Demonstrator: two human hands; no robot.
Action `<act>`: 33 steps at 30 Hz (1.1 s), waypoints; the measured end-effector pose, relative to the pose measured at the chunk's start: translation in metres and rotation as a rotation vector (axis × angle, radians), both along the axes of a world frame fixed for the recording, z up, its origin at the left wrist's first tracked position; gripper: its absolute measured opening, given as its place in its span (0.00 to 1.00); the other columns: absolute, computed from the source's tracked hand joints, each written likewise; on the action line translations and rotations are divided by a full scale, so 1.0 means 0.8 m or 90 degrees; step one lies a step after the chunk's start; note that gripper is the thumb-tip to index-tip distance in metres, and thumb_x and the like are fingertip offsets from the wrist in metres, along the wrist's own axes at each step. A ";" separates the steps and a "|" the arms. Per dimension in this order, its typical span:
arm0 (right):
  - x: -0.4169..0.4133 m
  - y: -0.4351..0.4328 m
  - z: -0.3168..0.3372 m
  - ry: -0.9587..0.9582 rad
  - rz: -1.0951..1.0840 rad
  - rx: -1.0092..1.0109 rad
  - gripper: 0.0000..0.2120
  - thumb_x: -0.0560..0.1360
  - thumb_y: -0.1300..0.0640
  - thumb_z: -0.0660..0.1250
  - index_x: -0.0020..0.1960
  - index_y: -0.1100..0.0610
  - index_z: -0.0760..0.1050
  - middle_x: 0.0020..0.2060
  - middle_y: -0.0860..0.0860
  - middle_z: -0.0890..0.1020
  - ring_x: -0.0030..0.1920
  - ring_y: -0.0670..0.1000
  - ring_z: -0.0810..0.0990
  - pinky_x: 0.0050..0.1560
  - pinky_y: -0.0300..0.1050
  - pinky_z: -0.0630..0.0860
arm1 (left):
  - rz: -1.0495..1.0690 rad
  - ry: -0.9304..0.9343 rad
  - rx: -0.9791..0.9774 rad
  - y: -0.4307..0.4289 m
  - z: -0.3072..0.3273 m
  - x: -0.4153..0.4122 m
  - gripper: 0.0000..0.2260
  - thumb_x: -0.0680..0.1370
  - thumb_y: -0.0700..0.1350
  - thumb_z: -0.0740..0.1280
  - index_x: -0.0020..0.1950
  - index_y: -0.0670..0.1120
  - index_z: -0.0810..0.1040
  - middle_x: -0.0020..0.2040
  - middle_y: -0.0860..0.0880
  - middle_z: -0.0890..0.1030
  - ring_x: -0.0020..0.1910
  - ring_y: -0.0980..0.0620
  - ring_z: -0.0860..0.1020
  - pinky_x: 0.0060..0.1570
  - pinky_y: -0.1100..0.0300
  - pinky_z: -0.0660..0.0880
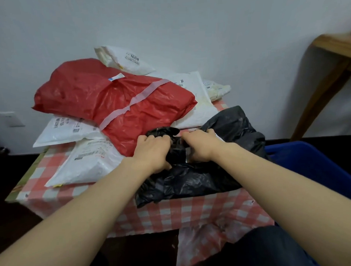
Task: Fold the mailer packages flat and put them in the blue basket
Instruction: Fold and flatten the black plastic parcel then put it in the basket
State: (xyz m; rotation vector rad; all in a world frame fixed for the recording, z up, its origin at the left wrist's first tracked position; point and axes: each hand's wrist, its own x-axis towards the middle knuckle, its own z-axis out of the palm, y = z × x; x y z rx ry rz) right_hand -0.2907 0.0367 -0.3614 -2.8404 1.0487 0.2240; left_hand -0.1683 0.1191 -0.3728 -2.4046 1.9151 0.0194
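A crumpled black mailer (194, 180) lies at the near right of the checkered table (158, 212). My left hand (151, 152) and my right hand (201, 145) both grip its bunched upper fold, fingers curled into the plastic. A big red mailer (112, 99) with a pale tape strip lies behind them. Several white mailers (87, 162) are piled around and under the red one. The blue basket (312, 163) stands to the right of the table, partly hidden by my right arm.
A white wall rises behind the table. A wooden table or shelf with a slanted leg (325, 90) stands at the far right. The floor around is dark. My knee in dark trousers (262, 249) shows at the bottom right.
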 end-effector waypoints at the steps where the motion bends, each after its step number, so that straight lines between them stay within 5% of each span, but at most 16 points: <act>1: -0.002 0.002 -0.004 -0.019 -0.003 -0.017 0.22 0.74 0.55 0.66 0.66 0.54 0.65 0.62 0.52 0.73 0.66 0.57 0.69 0.64 0.60 0.61 | 0.001 -0.007 -0.032 0.004 -0.002 -0.003 0.29 0.70 0.54 0.73 0.65 0.48 0.66 0.62 0.48 0.73 0.62 0.45 0.70 0.58 0.53 0.62; 6: -0.025 0.002 0.003 -0.068 0.016 -0.218 0.24 0.71 0.51 0.71 0.62 0.54 0.66 0.60 0.52 0.70 0.64 0.55 0.65 0.63 0.52 0.62 | -0.127 -0.193 -0.277 0.025 -0.008 -0.015 0.20 0.59 0.43 0.78 0.48 0.46 0.77 0.44 0.47 0.76 0.45 0.44 0.75 0.45 0.54 0.64; 8: -0.029 -0.001 0.009 -0.039 0.059 -0.228 0.19 0.71 0.50 0.70 0.59 0.52 0.70 0.58 0.49 0.73 0.62 0.53 0.68 0.62 0.49 0.61 | -0.164 -0.164 -0.170 0.028 -0.004 -0.016 0.17 0.70 0.46 0.72 0.56 0.46 0.75 0.53 0.48 0.76 0.54 0.45 0.74 0.54 0.54 0.65; 11: -0.025 0.000 0.003 0.069 0.060 -0.119 0.17 0.72 0.47 0.69 0.60 0.49 0.74 0.61 0.49 0.74 0.66 0.54 0.67 0.64 0.56 0.60 | -0.111 -0.109 0.030 0.020 -0.004 -0.008 0.27 0.79 0.51 0.63 0.74 0.45 0.60 0.73 0.45 0.62 0.73 0.45 0.58 0.72 0.51 0.50; 14: -0.021 -0.003 -0.002 0.140 0.037 -0.031 0.28 0.72 0.44 0.70 0.70 0.48 0.67 0.76 0.50 0.52 0.77 0.58 0.45 0.68 0.72 0.50 | -0.052 -0.062 0.125 0.018 -0.007 0.001 0.38 0.79 0.57 0.61 0.78 0.44 0.42 0.78 0.43 0.40 0.77 0.46 0.39 0.73 0.46 0.38; 16: -0.025 -0.004 0.003 0.129 0.015 -0.005 0.44 0.70 0.42 0.72 0.77 0.49 0.52 0.77 0.48 0.41 0.77 0.57 0.38 0.68 0.73 0.45 | -0.049 -0.068 0.128 0.019 0.000 0.001 0.39 0.78 0.58 0.62 0.78 0.45 0.42 0.78 0.43 0.40 0.77 0.46 0.38 0.73 0.44 0.36; 18: -0.034 -0.011 0.016 0.081 -0.014 -0.003 0.51 0.65 0.39 0.74 0.77 0.49 0.48 0.77 0.50 0.47 0.77 0.56 0.43 0.70 0.70 0.46 | -0.089 -0.082 0.037 0.019 0.009 -0.011 0.38 0.76 0.55 0.65 0.78 0.46 0.47 0.78 0.42 0.47 0.77 0.45 0.44 0.74 0.46 0.39; 22: -0.070 -0.036 0.037 0.047 -0.061 -0.018 0.34 0.64 0.44 0.77 0.68 0.46 0.69 0.67 0.50 0.68 0.69 0.53 0.64 0.68 0.59 0.63 | -0.189 0.081 -0.107 0.002 0.015 -0.048 0.28 0.75 0.57 0.67 0.72 0.47 0.67 0.68 0.49 0.71 0.69 0.48 0.64 0.68 0.51 0.64; 24: -0.084 -0.044 0.030 0.120 -0.083 -0.011 0.38 0.65 0.46 0.77 0.71 0.44 0.64 0.68 0.52 0.66 0.69 0.56 0.62 0.67 0.61 0.65 | -0.198 0.126 -0.046 -0.009 0.010 -0.063 0.32 0.72 0.62 0.68 0.70 0.44 0.68 0.67 0.47 0.71 0.70 0.47 0.64 0.66 0.49 0.67; 27: -0.090 -0.044 0.008 0.176 -0.111 0.024 0.50 0.64 0.46 0.78 0.76 0.44 0.51 0.73 0.51 0.60 0.73 0.59 0.57 0.69 0.65 0.60 | -0.161 0.080 0.078 -0.024 -0.003 -0.075 0.47 0.69 0.65 0.69 0.76 0.41 0.54 0.76 0.45 0.56 0.76 0.47 0.52 0.72 0.48 0.60; 29: -0.085 -0.042 0.000 0.142 -0.112 -0.003 0.45 0.65 0.47 0.77 0.74 0.48 0.56 0.69 0.52 0.67 0.70 0.59 0.64 0.68 0.62 0.59 | -0.127 0.034 0.088 -0.029 -0.008 -0.078 0.51 0.66 0.68 0.69 0.77 0.41 0.50 0.76 0.45 0.57 0.74 0.45 0.55 0.69 0.48 0.60; 33: -0.085 -0.038 -0.004 0.021 -0.090 -0.032 0.32 0.67 0.52 0.75 0.65 0.52 0.63 0.59 0.51 0.76 0.62 0.56 0.73 0.60 0.54 0.60 | -0.084 0.036 0.023 -0.033 -0.003 -0.082 0.44 0.65 0.65 0.73 0.71 0.45 0.60 0.66 0.45 0.66 0.65 0.43 0.64 0.62 0.52 0.63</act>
